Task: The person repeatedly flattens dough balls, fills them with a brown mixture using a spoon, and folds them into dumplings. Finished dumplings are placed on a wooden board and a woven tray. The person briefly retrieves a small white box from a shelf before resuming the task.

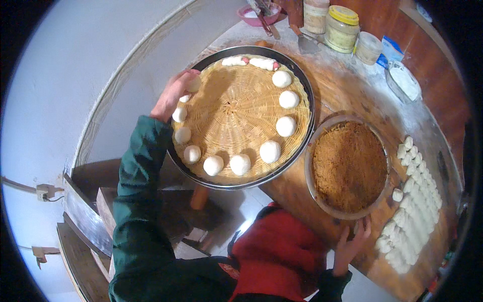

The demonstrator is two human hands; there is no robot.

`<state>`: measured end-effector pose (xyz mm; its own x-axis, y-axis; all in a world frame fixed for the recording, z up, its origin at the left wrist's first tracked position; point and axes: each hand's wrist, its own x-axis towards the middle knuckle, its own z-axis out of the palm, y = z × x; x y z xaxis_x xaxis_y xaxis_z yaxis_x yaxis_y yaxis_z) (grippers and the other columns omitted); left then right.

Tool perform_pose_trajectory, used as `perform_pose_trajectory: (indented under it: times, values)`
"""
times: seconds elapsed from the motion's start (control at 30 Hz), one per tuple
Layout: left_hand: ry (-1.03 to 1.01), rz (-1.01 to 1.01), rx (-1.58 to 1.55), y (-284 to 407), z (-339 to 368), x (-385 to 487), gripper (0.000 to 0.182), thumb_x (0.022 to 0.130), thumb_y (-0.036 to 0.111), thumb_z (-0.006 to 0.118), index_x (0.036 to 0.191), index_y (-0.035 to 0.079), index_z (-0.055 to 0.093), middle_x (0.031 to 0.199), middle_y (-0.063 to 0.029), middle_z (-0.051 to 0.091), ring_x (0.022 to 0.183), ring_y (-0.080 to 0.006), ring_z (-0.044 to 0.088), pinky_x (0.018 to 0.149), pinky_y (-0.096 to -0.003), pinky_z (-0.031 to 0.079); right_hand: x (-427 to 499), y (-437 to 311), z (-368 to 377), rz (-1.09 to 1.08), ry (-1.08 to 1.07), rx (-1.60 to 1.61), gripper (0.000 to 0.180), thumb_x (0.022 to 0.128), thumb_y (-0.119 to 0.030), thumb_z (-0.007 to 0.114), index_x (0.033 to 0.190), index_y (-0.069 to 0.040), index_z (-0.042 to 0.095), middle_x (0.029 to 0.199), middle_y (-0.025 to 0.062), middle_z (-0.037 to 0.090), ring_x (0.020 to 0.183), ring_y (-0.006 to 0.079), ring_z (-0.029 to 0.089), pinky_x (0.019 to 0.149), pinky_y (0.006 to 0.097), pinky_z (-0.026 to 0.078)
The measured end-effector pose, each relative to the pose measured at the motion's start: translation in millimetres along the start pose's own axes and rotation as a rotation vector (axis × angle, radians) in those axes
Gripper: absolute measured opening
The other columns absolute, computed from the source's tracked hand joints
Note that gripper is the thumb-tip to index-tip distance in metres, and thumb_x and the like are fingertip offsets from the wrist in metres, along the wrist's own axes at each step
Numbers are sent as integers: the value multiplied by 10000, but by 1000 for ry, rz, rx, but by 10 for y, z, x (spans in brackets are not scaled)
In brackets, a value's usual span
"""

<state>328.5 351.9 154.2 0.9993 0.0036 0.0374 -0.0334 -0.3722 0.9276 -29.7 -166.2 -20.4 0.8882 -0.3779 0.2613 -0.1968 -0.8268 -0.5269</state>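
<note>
At the upper left rim of a round woven wicker tray (232, 124), my left hand (174, 93) has its fingers around a shaded dough ball (194, 83). Smooth white dough balls, such as this one (240, 164), follow the tray's edge on both sides and along the front. Two wrapped dough rolls (263, 63) with pink ends lie at the far edge. My right hand (353, 241), fingers apart, is at the near rim of a round bowl (310, 188) filled with a brown, crumbly mixture (349, 166). Whether its fingertips touch the rim, I cannot tell.
Rows of small dough pieces (413, 215) cover the right of the wooden table (336, 90), with one piece (397, 194) apart. Behind stand a yellow-lidded jar (341, 30), other containers, a scraper (307, 44), a pink bowl (259, 19) and a tub of white powder (403, 81).
</note>
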Motion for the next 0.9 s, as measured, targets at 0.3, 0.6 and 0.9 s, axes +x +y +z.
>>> perform_pose_trajectory:
  times: [0.3,0.6,0.9]
  values:
    - [92,146,763,-708,-278,932,487,850,283,811,1270,51,731,1038,-129,780,934,-225,735,863,-377,572,-14,19,30,39,-36,-104,366,967,-145,649,1290,25,620,1497,265,488,1401,451,453,1183,551,349]
    - [125,47,934,-798,-136,976,428,854,385,796,1168,95,782,1015,-164,787,924,-264,766,846,-402,581,-20,-19,11,29,-50,-83,346,966,-108,637,1288,18,623,1479,256,505,1353,455,492,1154,556,383]
    - [179,10,947,-717,-55,882,449,862,447,767,1151,104,789,974,-147,790,897,-280,766,828,-419,582,-37,52,32,-36,-40,-117,369,1006,-180,610,1325,4,619,1483,260,506,1351,460,492,1151,556,386]
